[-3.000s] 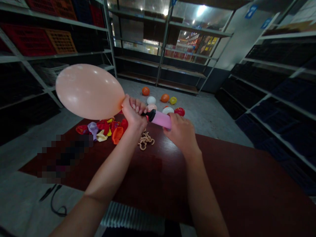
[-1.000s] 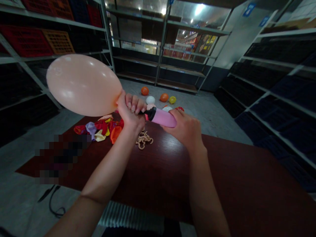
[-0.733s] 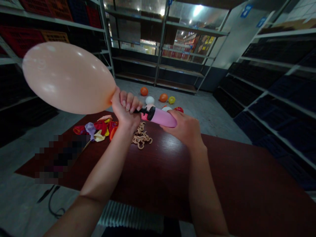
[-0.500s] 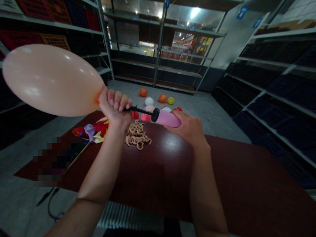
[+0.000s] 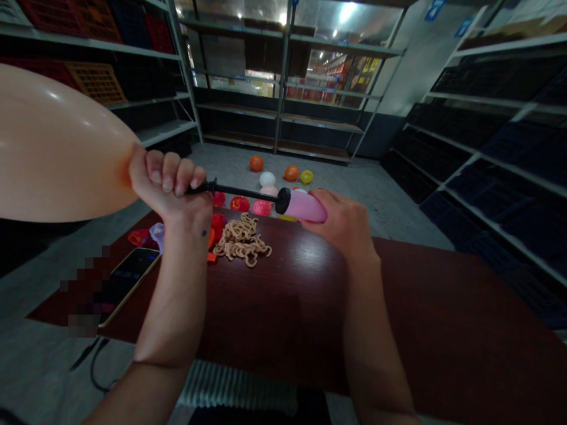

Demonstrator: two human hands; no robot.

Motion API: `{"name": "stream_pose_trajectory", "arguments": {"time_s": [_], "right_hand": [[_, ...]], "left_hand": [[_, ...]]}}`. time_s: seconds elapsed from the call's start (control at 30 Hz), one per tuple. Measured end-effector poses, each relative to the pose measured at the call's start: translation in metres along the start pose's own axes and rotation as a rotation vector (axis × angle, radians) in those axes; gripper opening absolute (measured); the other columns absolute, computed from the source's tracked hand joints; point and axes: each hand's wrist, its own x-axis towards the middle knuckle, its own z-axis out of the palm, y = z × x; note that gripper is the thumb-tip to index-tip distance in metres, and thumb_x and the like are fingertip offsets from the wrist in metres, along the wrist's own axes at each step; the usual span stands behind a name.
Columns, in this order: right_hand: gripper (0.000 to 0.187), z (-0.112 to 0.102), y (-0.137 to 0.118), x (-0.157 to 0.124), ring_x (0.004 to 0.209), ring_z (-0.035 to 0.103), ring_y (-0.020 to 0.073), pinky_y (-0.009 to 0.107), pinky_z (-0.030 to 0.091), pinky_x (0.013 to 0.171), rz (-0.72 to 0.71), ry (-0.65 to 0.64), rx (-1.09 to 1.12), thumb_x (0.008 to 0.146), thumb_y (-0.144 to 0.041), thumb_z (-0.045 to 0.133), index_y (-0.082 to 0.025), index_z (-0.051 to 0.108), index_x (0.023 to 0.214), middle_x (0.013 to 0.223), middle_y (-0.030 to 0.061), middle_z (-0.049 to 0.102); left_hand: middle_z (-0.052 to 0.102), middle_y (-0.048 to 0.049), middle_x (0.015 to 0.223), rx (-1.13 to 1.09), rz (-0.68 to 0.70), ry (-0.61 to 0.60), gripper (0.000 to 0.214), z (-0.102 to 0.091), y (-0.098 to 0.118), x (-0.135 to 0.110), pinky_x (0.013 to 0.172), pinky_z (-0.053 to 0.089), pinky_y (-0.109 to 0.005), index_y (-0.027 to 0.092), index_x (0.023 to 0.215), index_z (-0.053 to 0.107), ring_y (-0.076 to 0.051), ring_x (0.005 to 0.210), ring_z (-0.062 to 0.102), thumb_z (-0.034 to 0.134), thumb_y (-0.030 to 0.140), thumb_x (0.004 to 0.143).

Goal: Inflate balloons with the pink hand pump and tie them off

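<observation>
A pink balloon pump (image 5: 305, 205) with a black rod is held level above the table between both hands. My left hand (image 5: 170, 177) is closed around the pump's black nozzle end and the neck of a large inflated peach balloon (image 5: 57, 147). The balloon runs past the left edge of the view. My right hand (image 5: 343, 221) wraps the pink barrel. A long stretch of black rod shows between the two hands. Beneath the pump, a pile of beige, uninflated long balloons (image 5: 243, 239) lies on the dark wooden table (image 5: 283, 313).
A phone (image 5: 128, 274) and flat coloured balloons (image 5: 142, 237) lie on the table's left side. Inflated balloons, among them an orange one (image 5: 256, 163) and a white one (image 5: 267, 179), rest on the floor beyond. Metal shelves (image 5: 279, 118) stand behind; dark crates (image 5: 500, 159) fill the right side.
My left hand has moved left with the balloon, drawing out more of the black rod. The balloon looks bigger. My right hand has stayed nearly in place.
</observation>
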Motion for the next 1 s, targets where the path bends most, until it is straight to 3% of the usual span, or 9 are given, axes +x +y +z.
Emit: {"name": "stream_pose_trajectory", "arguments": {"time_s": [0.13, 0.27, 0.5, 0.6, 0.8, 1.0], "right_hand": [[0.033, 0.002, -0.013, 0.003, 0.084, 0.066, 0.0264, 0.036, 0.042, 0.069, 0.012, -0.001, -0.080, 0.085, -0.041, 0.064, -0.018, 0.067, 0.108, 0.101, 0.0112, 0.073], [0.032, 0.005, -0.019, 0.004, 0.078, 0.065, 0.0257, 0.035, 0.039, 0.065, 0.016, 0.007, -0.110, 0.083, -0.041, 0.064, -0.017, 0.066, 0.103, 0.095, 0.0119, 0.073], [0.037, 0.009, -0.030, 0.005, 0.071, 0.065, 0.0243, 0.033, 0.036, 0.060, 0.010, -0.057, -0.122, 0.084, -0.043, 0.065, -0.016, 0.067, 0.108, 0.091, 0.0113, 0.074], [0.038, 0.011, -0.030, 0.005, 0.070, 0.066, 0.0238, 0.033, 0.036, 0.060, 0.010, -0.057, -0.109, 0.086, -0.046, 0.064, -0.016, 0.068, 0.108, 0.089, 0.0107, 0.075], [0.047, 0.017, -0.026, 0.003, 0.076, 0.070, 0.0237, 0.032, 0.039, 0.061, -0.001, -0.020, 0.028, 0.085, -0.054, 0.069, -0.020, 0.069, 0.117, 0.092, 0.0082, 0.078], [0.050, 0.022, -0.019, 0.003, 0.077, 0.070, 0.0234, 0.032, 0.043, 0.062, 0.028, -0.080, 0.132, 0.081, -0.058, 0.072, -0.020, 0.071, 0.114, 0.091, 0.0070, 0.077]], "left_hand": [[0.016, 0.0072, 0.042, 0.041, 0.032, 0.025, 0.053, -0.004, -0.009, 0.004, 0.041, 0.012, -0.025, 0.020, 0.061, 0.015, -0.005, 0.032, 0.016, 0.030, 0.029, 0.111], [0.014, 0.0072, 0.042, 0.106, 0.003, 0.021, 0.057, -0.008, -0.034, -0.001, 0.038, 0.014, -0.023, 0.019, 0.057, 0.015, -0.006, 0.032, 0.012, 0.029, 0.029, 0.110], [0.015, 0.0070, 0.042, 0.256, -0.079, -0.025, 0.068, -0.021, -0.073, -0.016, 0.037, 0.021, -0.023, 0.019, 0.051, 0.018, -0.006, 0.033, 0.017, 0.051, 0.045, 0.104], [0.016, 0.0071, 0.042, 0.288, -0.086, -0.049, 0.071, -0.027, -0.074, -0.011, 0.037, 0.023, -0.023, 0.020, 0.050, 0.017, -0.006, 0.033, 0.018, 0.059, 0.050, 0.099], [0.017, 0.0067, 0.042, 0.298, -0.143, -0.059, 0.069, -0.029, -0.066, -0.001, 0.036, 0.024, -0.024, 0.020, 0.050, 0.019, -0.007, 0.032, 0.019, 0.054, 0.047, 0.102], [0.018, 0.0065, 0.041, 0.280, -0.129, -0.056, 0.068, -0.025, -0.059, 0.001, 0.036, 0.024, -0.023, 0.020, 0.050, 0.020, -0.007, 0.031, 0.018, 0.052, 0.047, 0.103]]}}
